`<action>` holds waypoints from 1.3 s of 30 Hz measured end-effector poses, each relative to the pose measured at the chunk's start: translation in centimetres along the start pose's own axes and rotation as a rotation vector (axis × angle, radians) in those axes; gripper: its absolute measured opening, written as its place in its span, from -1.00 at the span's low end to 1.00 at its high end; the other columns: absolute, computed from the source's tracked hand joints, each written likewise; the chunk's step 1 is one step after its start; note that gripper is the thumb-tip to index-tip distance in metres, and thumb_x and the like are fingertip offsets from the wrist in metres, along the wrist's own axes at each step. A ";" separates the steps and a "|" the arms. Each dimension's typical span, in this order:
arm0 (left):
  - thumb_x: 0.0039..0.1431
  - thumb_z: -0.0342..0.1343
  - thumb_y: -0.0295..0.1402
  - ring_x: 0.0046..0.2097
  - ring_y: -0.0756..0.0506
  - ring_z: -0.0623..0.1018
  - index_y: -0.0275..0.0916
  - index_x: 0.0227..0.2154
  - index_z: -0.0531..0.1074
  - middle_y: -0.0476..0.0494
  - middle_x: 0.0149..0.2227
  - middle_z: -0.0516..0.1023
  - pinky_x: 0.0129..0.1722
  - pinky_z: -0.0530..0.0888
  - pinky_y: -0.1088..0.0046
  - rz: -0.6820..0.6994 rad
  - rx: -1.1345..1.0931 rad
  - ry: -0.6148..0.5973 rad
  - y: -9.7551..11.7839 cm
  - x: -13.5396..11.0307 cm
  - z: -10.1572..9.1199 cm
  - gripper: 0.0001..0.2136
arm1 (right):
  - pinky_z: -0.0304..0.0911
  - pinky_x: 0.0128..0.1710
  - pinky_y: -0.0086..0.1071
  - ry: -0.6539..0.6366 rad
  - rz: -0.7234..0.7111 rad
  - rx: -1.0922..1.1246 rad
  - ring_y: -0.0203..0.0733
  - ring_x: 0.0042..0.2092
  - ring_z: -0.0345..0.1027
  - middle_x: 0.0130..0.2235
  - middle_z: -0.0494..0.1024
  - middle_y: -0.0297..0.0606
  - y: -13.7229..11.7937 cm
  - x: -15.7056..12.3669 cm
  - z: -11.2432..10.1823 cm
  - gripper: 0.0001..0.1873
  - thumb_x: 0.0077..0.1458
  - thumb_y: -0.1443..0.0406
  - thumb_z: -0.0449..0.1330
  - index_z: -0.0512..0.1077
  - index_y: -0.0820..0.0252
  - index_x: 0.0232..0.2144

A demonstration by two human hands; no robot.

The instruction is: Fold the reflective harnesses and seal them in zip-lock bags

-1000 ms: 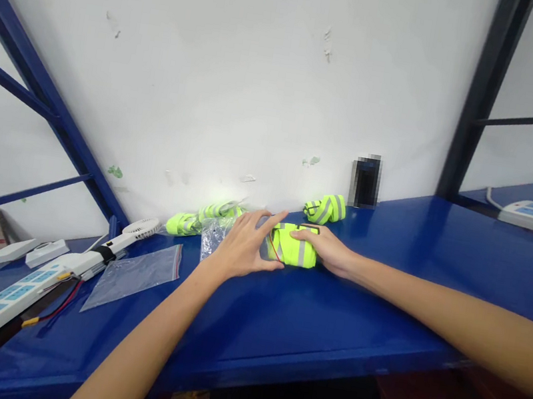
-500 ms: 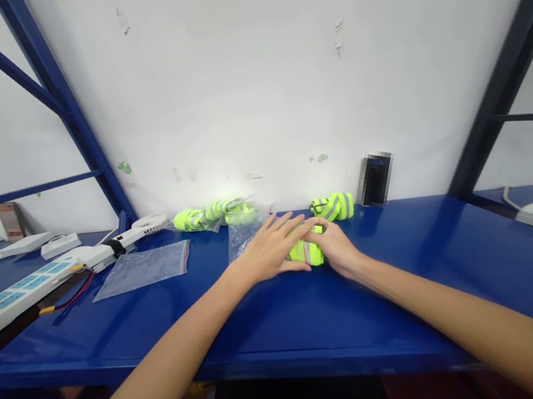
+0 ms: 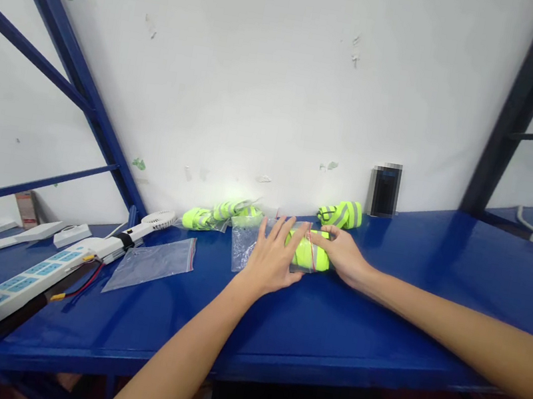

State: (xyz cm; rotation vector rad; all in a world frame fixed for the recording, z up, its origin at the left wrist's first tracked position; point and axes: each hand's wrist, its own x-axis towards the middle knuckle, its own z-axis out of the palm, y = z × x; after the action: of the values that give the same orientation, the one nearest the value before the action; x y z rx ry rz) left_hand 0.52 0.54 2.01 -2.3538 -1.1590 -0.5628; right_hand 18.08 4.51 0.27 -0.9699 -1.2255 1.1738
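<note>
So compared with 1 second ago, the big change is where the red strip (image 3: 312, 255) of our clear bag (image 3: 242, 244) sits. It was over at the left end of the neon roll (image 3: 321, 259), and now it runs across the roll toward its right end. We'd read that as most of the roll being inside the plastic, with just the right end poking out.

Finger-wise, our left hand (image 3: 273, 260) lies over the bag and the left part of the roll, fingers fanned across the top and thumb down on the near side, so we'd call that clamped on the bag. We can't tell how hard it's pressing. Our right hand (image 3: 345, 258) has its fingers closed on the roll's right end, thumb on top beside the strip. The roll is right between our 2 hands, lying on the blue table (image 3: 377, 332).

Around it we've got 1 unbagged-looking roll (image 3: 342, 214) behind the right hand by the wall, 2 rolls (image 3: 199, 218) off to the left, and a flat zip bag (image 3: 155, 265) nearer us.
</note>
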 end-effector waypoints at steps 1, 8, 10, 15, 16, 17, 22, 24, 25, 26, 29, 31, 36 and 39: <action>-0.05 0.26 -0.19 0.33 -0.37 0.05 -0.21 0.29 -0.04 -0.40 0.28 0.12 0.27 -0.14 -0.14 -0.009 -0.002 0.002 0.3 0.1 0.1 -0.13 | 0.35 -0.31 -0.26 0.001 -0.020 -0.028 -0.07 -0.28 0.45 -0.36 0.53 -0.29 0.1 0.0 0.0 -0.55 -0.20 0.10 0.40 0.33 0.14 -0.31; 0.00 0.23 -0.21 0.30 -0.35 0.12 -0.25 0.27 0.00 -0.39 0.22 0.21 0.27 -0.10 -0.13 -0.002 0.045 -0.007 0.3 0.1 0.5 -0.20 | 0.31 -0.32 -0.28 -0.088 -0.027 -0.019 -0.10 -0.30 0.41 -0.38 0.51 -0.32 0.2 -0.2 0.0 -0.61 -0.14 0.08 0.35 0.32 0.12 -0.33; 0.02 0.22 -0.21 0.30 -0.33 0.13 -0.23 0.27 0.00 -0.37 0.23 0.21 0.27 -0.10 -0.12 0.001 0.053 -0.011 0.0 0.0 0.6 -0.21 | 0.31 -0.30 -0.29 -0.129 0.006 0.047 -0.10 -0.26 0.41 -0.35 0.50 -0.32 0.0 -0.3 0.0 -0.63 -0.14 0.12 0.35 0.31 0.11 -0.34; 0.02 0.21 -0.23 0.29 -0.34 0.15 -0.21 0.27 0.00 -0.38 0.23 0.21 0.25 -0.09 -0.14 -0.027 0.073 -0.028 -0.6 -0.4 1.1 -0.22 | 0.28 -0.31 -0.35 -0.216 0.088 0.132 -0.16 -0.23 0.38 -0.33 0.47 -0.36 -0.2 -0.2 -0.4 -0.72 -0.17 0.28 0.32 0.32 0.11 -0.37; 0.01 0.22 -0.23 0.29 -0.34 0.15 -0.21 0.27 0.00 -0.39 0.23 0.21 0.25 -0.09 -0.15 -0.032 0.072 -0.031 -0.7 -0.5 1.1 -0.22 | 0.27 -0.31 -0.36 -0.217 0.093 0.111 -0.17 -0.24 0.38 -0.33 0.47 -0.37 -0.3 -0.2 -0.5 -0.71 -0.18 0.30 0.32 0.33 0.11 -0.36; 0.01 0.22 -0.23 0.29 -0.34 0.14 -0.20 0.27 0.00 -0.39 0.23 0.21 0.25 -0.09 -0.15 -0.038 0.069 -0.031 -0.7 -0.5 1.2 -0.21 | 0.26 -0.31 -0.36 -0.221 0.096 0.094 -0.18 -0.25 0.38 -0.33 0.48 -0.37 -0.3 -0.2 -0.6 -0.71 -0.18 0.31 0.32 0.34 0.11 -0.35; 0.01 0.21 -0.27 0.32 -0.32 0.07 -0.19 0.26 0.03 -0.36 0.23 0.21 0.27 -0.12 -0.14 -0.052 0.012 -0.014 -0.6 -0.6 0.8 -0.24 | 0.27 -0.27 -0.33 -0.278 0.072 0.120 -0.19 -0.28 0.40 -0.35 0.51 -0.34 -0.6 -0.4 -0.4 -0.68 -0.16 0.30 0.35 0.36 0.14 -0.30; 0.02 0.20 -0.28 0.34 -0.31 0.04 -0.16 0.26 0.04 -0.32 0.24 0.20 0.27 -0.12 -0.13 -0.024 -0.015 -0.001 -0.3 -0.5 0.7 -0.26 | 0.27 -0.25 -0.33 -0.285 0.049 0.131 -0.20 -0.28 0.39 -0.35 0.50 -0.35 -0.6 -0.5 -0.1 -0.70 -0.16 0.31 0.34 0.38 0.14 -0.32; 0.03 0.19 -0.28 0.34 -0.31 0.03 -0.14 0.26 0.04 -0.31 0.24 0.19 0.27 -0.12 -0.12 -0.006 -0.024 0.007 -0.1 -0.4 0.7 -0.27 | 0.27 -0.26 -0.35 -0.286 0.029 0.131 -0.21 -0.28 0.39 -0.35 0.50 -0.35 -0.6 -0.5 0.1 -0.73 -0.16 0.32 0.33 0.39 0.15 -0.34; 0.03 0.18 -0.29 0.34 -0.31 0.04 -0.13 0.26 0.04 -0.30 0.24 0.19 0.27 -0.12 -0.12 0.011 -0.028 0.015 0.2 -0.4 0.7 -0.28 | 0.26 -0.28 -0.37 -0.287 0.005 0.126 -0.22 -0.29 0.37 -0.36 0.49 -0.36 -0.5 -0.5 0.2 -0.76 -0.16 0.32 0.32 0.39 0.16 -0.36; 0.06 0.15 -0.33 0.31 -0.30 0.11 -0.16 0.27 0.02 -0.32 0.22 0.23 0.27 -0.09 -0.11 0.042 -0.036 0.022 0.7 -0.1 1.1 -0.29 | 0.22 -0.37 -0.42 -0.280 -0.049 0.081 -0.27 -0.36 0.32 -0.41 0.47 -0.38 0.1 -0.5 0.5 -0.81 -0.19 0.35 0.29 0.40 0.20 -0.42; 0.08 0.12 -0.37 0.29 -0.29 0.15 -0.19 0.27 0.02 -0.33 0.19 0.26 0.26 -0.04 -0.09 0.068 -0.038 0.014 1.0 0.0 1.3 -0.32 | 0.18 -0.42 -0.43 -0.240 -0.080 0.027 -0.31 -0.43 0.27 -0.48 0.44 -0.40 0.5 -0.5 0.5 -0.85 -0.21 0.36 0.27 0.37 0.21 -0.49; 0.15 0.01 -0.43 0.21 -0.23 0.27 -0.13 0.26 0.04 -0.29 0.12 0.32 0.23 0.06 -0.01 0.112 -0.037 0.044 1.6 0.3 1.3 -0.40 | 0.21 -0.42 -0.39 -0.245 -0.083 -0.014 -0.28 -0.47 0.27 -0.55 0.44 -0.39 0.4 -0.9 0.4 -0.93 -0.15 0.33 0.21 0.38 0.21 -0.57; 0.16 -0.02 -0.44 0.18 -0.23 0.31 -0.11 0.26 0.06 -0.29 0.10 0.33 0.21 0.10 0.00 0.123 -0.024 0.066 1.7 0.3 1.0 -0.42 | 0.26 -0.34 -0.33 -0.384 -0.019 0.043 -0.21 -0.40 0.35 -0.45 0.54 -0.31 -0.1 -1.2 0.3 -0.88 -0.12 0.31 0.20 0.48 0.23 -0.44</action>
State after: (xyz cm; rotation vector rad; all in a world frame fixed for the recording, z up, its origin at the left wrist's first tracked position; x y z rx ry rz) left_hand 2.27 0.37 0.95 -2.3890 -0.9759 -0.6093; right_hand 17.87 3.33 0.25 -0.7175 -1.4991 1.4083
